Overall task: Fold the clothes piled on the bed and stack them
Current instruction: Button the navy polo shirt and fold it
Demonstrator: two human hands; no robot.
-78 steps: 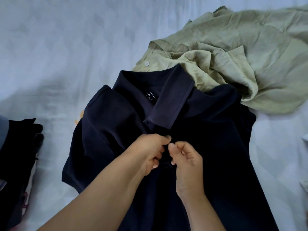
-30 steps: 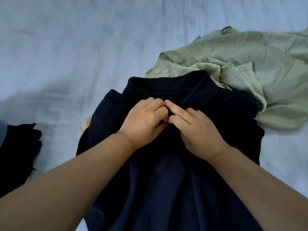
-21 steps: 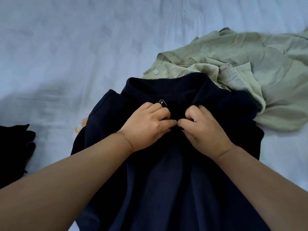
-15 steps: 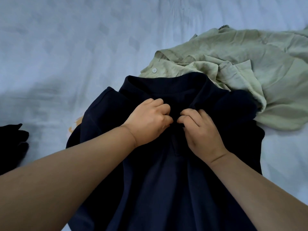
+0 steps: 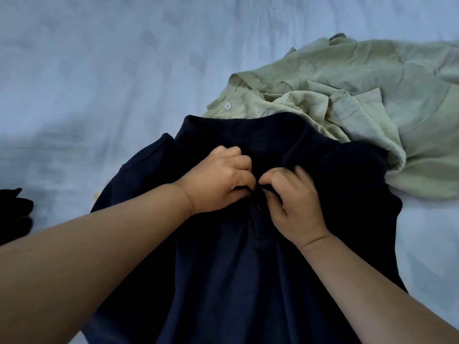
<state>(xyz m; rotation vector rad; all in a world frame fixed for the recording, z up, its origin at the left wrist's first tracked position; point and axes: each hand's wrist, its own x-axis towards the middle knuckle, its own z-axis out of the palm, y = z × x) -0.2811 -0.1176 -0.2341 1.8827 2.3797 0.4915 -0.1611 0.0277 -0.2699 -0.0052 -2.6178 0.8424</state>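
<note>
A navy polo shirt (image 5: 231, 281) lies front side up on the bed, collar pointing away from me. My left hand (image 5: 218, 181) and my right hand (image 5: 295, 202) meet at the top of its button placket, each pinching the fabric just under the collar. One dark button shows on the placket below my fingers. A crumpled light green button shirt (image 5: 367, 108) lies behind and to the right, and the polo's collar and right shoulder overlap its edge.
The bed is covered by a pale blue-white sheet (image 5: 99, 83). A pile of black clothing (image 5: 13, 214) sits at the left edge, mostly cut off by the frame.
Both hands moved up from mid-placket to the collar, then slid slightly down the placket. A fastened button now shows below them. The collar has been turned down flatter.
</note>
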